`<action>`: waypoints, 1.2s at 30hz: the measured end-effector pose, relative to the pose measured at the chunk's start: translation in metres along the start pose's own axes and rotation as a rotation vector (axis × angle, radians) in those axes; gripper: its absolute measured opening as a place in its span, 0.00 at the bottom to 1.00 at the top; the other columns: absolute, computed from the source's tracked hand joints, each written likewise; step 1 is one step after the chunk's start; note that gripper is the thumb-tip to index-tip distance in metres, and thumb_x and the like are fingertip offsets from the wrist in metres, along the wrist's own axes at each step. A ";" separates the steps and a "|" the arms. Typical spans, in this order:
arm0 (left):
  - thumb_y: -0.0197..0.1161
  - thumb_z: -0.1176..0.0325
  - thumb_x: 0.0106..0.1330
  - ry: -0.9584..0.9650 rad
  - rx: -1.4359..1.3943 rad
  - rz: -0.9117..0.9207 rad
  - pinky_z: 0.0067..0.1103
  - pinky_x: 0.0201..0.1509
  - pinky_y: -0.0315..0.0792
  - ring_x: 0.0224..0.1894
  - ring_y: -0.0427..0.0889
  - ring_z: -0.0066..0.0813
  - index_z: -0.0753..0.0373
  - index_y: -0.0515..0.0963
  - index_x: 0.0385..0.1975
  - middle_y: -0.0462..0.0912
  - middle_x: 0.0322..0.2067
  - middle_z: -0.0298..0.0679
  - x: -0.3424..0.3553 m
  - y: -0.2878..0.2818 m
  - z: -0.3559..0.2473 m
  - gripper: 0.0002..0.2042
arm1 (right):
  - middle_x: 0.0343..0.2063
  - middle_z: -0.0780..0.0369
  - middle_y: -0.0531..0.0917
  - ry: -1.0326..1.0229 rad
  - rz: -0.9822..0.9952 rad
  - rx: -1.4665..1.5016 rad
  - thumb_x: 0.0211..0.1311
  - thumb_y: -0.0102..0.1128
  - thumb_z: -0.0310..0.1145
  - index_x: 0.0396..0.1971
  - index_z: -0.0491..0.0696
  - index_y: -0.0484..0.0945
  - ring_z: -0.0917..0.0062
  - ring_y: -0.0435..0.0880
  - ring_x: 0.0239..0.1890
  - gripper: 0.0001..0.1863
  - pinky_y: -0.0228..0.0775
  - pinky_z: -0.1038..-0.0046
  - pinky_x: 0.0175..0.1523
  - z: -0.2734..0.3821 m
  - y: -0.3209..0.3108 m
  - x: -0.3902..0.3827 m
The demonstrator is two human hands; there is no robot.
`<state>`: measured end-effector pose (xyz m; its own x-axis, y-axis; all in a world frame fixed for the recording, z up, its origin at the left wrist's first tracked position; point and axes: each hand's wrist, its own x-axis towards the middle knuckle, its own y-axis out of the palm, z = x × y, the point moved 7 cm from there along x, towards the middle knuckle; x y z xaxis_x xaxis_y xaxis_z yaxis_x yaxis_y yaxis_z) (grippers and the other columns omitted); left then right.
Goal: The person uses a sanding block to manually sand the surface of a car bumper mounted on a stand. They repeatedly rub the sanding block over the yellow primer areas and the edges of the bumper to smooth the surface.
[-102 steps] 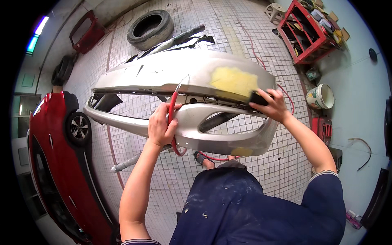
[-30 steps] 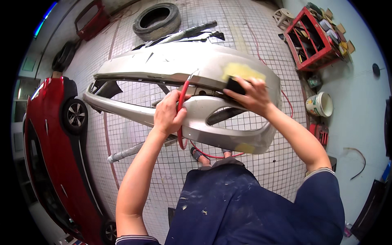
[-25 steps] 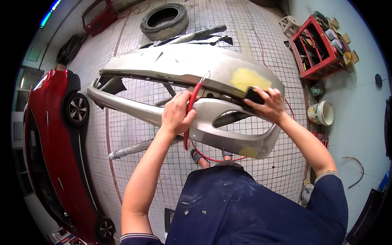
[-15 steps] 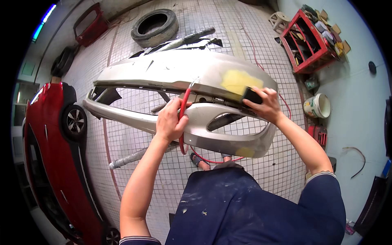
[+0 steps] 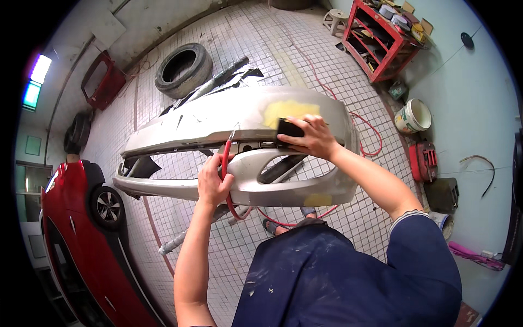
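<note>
Above the tiled floor (image 5: 359, 229), right in front of the person, a silver car bumper (image 5: 248, 171) lies crosswise, with its long openings facing the body and a red car (image 5: 87, 234) off to the left. It looks like a thin moulded shell, so I would judge it light for its length, fairly stiff along the broad upper face but springy in the narrow lower strip, which could flex or crack if lifted alone. The smooth areas may be slippery, and any dust would make them more so; the sturdier hold is probably the thick bridge near the middle or the deep right end, with one palm at each end for carrying. The right hand (image 5: 311, 137) has its fingers spread over a flat black block (image 5: 290, 129), gripping it at the lower edge of a large yellow patch (image 5: 289, 111); how hard it presses, I cannot tell. The left hand (image 5: 213, 180) is closed round a red hose (image 5: 227, 163), its metal nozzle (image 5: 233, 132) pointing up at the upper face; whether that hand also touches the bumper is unclear. The surface runs from pale, almost white silver to duller grey toward the right, with a dark mark left of centre and a smaller yellow patch (image 5: 317, 200) low on the right.
</note>
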<state>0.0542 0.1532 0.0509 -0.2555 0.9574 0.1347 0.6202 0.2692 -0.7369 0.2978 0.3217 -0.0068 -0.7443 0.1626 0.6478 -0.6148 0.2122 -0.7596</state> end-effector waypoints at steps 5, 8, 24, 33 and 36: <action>0.60 0.65 0.52 0.124 0.141 0.071 0.39 0.54 0.78 0.50 0.81 0.51 0.62 0.81 0.51 0.82 0.46 0.45 -0.003 0.003 -0.015 0.23 | 0.69 0.63 0.72 0.123 0.125 -0.010 0.62 0.72 0.51 0.65 0.80 0.81 0.65 0.70 0.60 0.29 0.62 0.61 0.67 -0.045 -0.026 -0.082; 0.60 0.63 0.53 0.225 0.179 0.103 0.39 0.58 0.77 0.54 0.79 0.52 0.62 0.80 0.57 0.81 0.52 0.46 -0.008 0.005 -0.020 0.28 | 0.68 0.58 0.74 0.451 0.168 -0.129 0.59 0.75 0.45 0.66 0.73 0.82 0.60 0.73 0.63 0.31 0.63 0.58 0.69 -0.087 -0.050 -0.159; 0.62 0.58 0.58 0.348 0.569 0.478 0.42 0.87 0.37 0.86 0.41 0.49 0.72 0.50 0.80 0.46 0.82 0.58 0.026 0.130 -0.082 0.50 | 0.61 0.52 0.78 2.487 0.383 -0.449 0.67 0.70 0.57 0.69 0.75 0.79 0.53 0.80 0.61 0.30 0.74 0.49 0.66 0.129 -0.200 -0.680; 0.58 0.58 0.60 0.406 0.601 0.596 0.38 0.88 0.40 0.86 0.40 0.52 0.75 0.51 0.79 0.43 0.82 0.60 0.046 0.230 -0.129 0.47 | 0.67 0.61 0.75 2.148 0.368 -0.270 0.67 0.71 0.54 0.70 0.75 0.78 0.59 0.71 0.68 0.30 0.70 0.53 0.71 0.085 -0.182 -0.669; 0.57 0.58 0.61 0.429 0.607 0.601 0.38 0.87 0.41 0.85 0.43 0.51 0.75 0.52 0.79 0.46 0.82 0.60 0.046 0.264 -0.140 0.46 | 0.67 0.60 0.74 2.075 0.312 -0.166 0.67 0.72 0.52 0.69 0.72 0.79 0.58 0.72 0.67 0.30 0.70 0.55 0.70 0.068 -0.169 -0.647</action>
<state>0.3097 0.2831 -0.0449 0.3489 0.9072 -0.2351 0.0382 -0.2644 -0.9637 0.8652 0.1147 -0.3010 0.5913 0.7558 -0.2813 -0.4461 0.0159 -0.8948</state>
